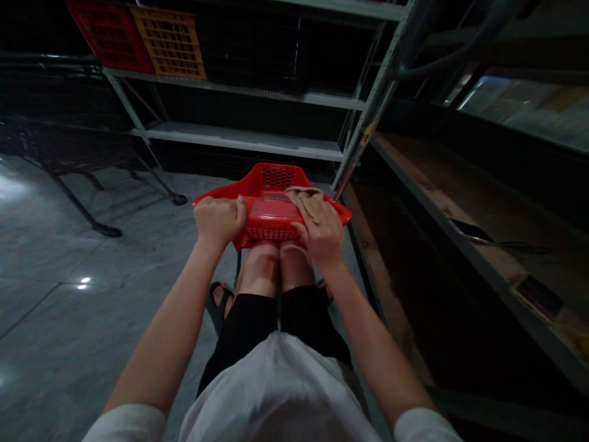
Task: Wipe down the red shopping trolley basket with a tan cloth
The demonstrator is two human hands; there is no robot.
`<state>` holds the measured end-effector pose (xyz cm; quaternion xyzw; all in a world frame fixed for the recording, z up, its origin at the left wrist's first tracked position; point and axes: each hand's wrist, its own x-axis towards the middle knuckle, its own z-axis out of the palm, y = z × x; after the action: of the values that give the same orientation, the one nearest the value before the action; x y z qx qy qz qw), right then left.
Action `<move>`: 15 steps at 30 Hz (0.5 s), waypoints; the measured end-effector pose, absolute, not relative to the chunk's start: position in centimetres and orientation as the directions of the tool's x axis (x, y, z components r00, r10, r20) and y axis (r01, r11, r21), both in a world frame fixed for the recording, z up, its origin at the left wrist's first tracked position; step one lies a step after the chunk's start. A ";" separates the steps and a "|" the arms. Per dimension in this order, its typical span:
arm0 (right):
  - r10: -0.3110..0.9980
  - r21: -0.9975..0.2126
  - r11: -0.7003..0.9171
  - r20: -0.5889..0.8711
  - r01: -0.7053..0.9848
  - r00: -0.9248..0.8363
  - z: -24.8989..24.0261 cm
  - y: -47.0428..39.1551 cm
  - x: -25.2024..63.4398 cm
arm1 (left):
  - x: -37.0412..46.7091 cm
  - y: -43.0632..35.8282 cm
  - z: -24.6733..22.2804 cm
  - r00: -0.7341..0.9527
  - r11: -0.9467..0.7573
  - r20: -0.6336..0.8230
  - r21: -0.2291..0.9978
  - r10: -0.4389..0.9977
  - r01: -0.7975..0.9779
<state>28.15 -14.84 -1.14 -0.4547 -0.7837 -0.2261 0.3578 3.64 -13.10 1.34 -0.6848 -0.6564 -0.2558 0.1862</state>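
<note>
Grey floor (151, 270) underfoot, in dim light. Just beyond the knees (262, 264), a red basket (262, 233), gripped by its near rim (276, 207) in the left hand (218, 216); cloth (306, 195) clasped against the rim under the right hand (322, 233). Farther off, rack (239, 139) with red crate (113, 37) and yellow crate (170, 43).

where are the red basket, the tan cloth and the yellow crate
Red basket (275, 209), head view: flat panel on its near side.
Tan cloth (304, 194), head view: its upper folds.
Yellow crate (169, 43), head view: its latticed side.
</note>
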 end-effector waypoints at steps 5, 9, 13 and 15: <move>0.514 -0.117 0.398 0.850 0.910 -0.115 -1.9 -14.0 33.6 | 5.4 -12.9 1.2 0.050 -0.135 0.605 0.097 0.795 0.986; 0.476 -0.314 0.293 0.867 0.903 0.147 -2.4 -13.4 32.0 | 7.2 -12.9 1.1 0.057 -0.157 0.638 0.101 0.768 0.982; 0.459 -0.303 0.269 0.875 0.914 0.154 -2.4 -13.7 27.0 | 7.8 -12.8 1.0 0.021 -0.120 0.639 0.111 0.769 0.987; 0.444 -0.282 0.280 0.885 0.918 0.137 -2.3 -14.0 24.9 | 7.5 -12.7 1.0 0.016 -0.104 0.616 0.107 0.788 0.989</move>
<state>24.85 -14.03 -2.29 -0.5537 -0.6149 -0.2314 0.5117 7.45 -12.70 1.02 -0.6894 -0.6442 -0.2771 0.1812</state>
